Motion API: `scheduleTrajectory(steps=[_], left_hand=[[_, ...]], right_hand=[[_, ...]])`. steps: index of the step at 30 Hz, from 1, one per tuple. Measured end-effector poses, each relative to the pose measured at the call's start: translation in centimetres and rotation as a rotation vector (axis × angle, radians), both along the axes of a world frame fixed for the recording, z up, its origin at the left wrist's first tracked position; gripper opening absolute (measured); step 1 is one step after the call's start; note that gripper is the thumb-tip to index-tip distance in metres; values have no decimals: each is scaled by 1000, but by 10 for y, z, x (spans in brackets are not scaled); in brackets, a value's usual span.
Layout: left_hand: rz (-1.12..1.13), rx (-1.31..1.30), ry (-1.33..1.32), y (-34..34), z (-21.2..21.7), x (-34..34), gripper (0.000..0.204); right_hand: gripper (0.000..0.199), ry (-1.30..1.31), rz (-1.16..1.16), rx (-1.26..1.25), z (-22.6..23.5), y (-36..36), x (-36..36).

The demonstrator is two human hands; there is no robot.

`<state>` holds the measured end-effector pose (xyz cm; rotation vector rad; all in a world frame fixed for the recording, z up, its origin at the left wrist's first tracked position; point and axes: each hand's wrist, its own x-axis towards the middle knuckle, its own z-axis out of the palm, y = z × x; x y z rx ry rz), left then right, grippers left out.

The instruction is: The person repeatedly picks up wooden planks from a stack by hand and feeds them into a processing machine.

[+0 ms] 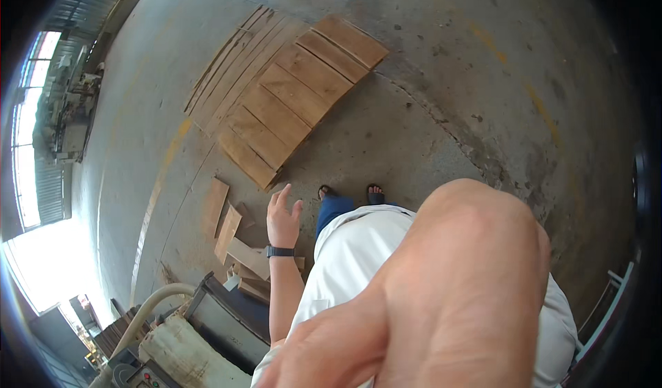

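Left hand (283,217) spread and empty, right hand (441,298) too blurred to tell, planks (289,105) beyond already laid out, offcuts (231,233) beside untouched.

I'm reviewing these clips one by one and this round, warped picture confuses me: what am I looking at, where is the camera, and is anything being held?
The camera sits on a person's head and looks down through a fisheye lens, so straight edges bend. The left hand, wearing a dark wristband, is raised with open fingers and holds nothing. The big blurred shape is the right arm, close to the lens; its hand cannot be made out. Below are the person's feet on a concrete floor. Wooden boards lie laid out ahead, offcuts and a machine at the left.
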<state>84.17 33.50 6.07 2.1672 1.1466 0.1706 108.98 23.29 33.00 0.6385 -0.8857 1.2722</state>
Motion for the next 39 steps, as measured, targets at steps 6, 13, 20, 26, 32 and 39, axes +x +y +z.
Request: scheduleTrajectory(steps=[6,13,20,26,32,39], left_hand=[[17,40,16,28,21,0,46],[-86,37,-74,101,28,12,46],[-68,25,-38,165,16,-6,45],[-10,-37,-36,197,10,-34,45],[-19,-28,-45,215,3,-30,46],[39,-33,-46,220,0,-6,46]], right_hand=[[72,21,59,23,4,53,-9],[74,17,31,6,17,112,-22],[56,38,-57,-578,-52,202,-10],[43,-32,-244,-1128,-106,230,-11],[40,-90,-313,-1223,-125,254,-8],[35,-139,-277,-1283,-141,278,21]])
